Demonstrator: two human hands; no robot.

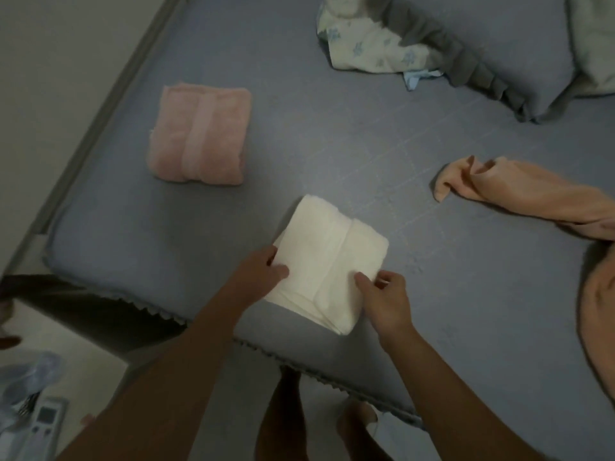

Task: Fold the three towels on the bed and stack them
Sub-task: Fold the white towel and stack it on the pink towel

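White towel [327,261], folded, on bed [332,144] edge, left hand [263,271] gripping its left side, right hand [382,294] pinching its near-right edge; layers could splay if lifted unevenly.

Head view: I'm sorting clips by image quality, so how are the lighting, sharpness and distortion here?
Head view: dim, flat light with a grey cast; the white towel is the brightest thing; soft throughout, left hand and right hand slightly smeared; the wide lens bends the bed edge; corners darken.
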